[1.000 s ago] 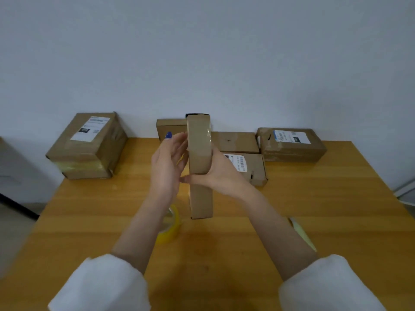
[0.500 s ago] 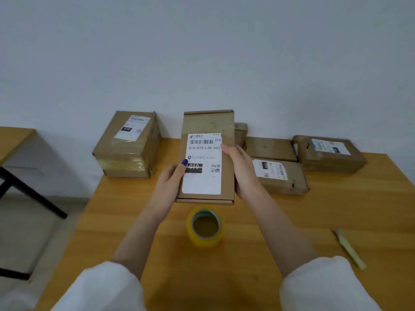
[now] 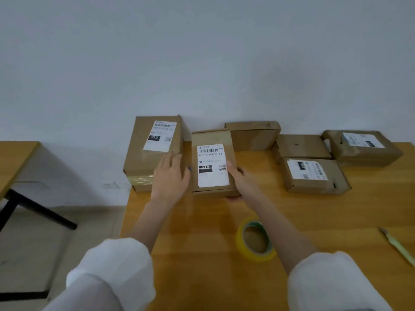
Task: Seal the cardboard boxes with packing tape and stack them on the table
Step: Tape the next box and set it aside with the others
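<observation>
A flat labelled cardboard box [image 3: 213, 167] lies label-up between my hands at the back left of the wooden table [image 3: 202, 254]. My right hand [image 3: 239, 177] grips its right edge, thumb on top and fingertips curled under the front corner. Against the box's left side my left hand [image 3: 171, 176] lies flat with straight fingers, which reach over the taller taped box [image 3: 155, 151] right beside it. Whether the flat box rests on the table or hangs just above it I cannot tell. A yellow roll of packing tape [image 3: 256, 241] lies nearer me.
Several more cardboard boxes [image 3: 314, 176] sit along the wall at the back right. A pale green knife [image 3: 399, 248] lies near the right edge. The table's left edge runs close to my left forearm. Another table [image 3: 15, 158] stands to the left across a gap of floor.
The flat box, held on edge a second ago, was turned label-up and moved left and down beside the taller box. My left hand shifted from gripping it to lying flat alongside.
</observation>
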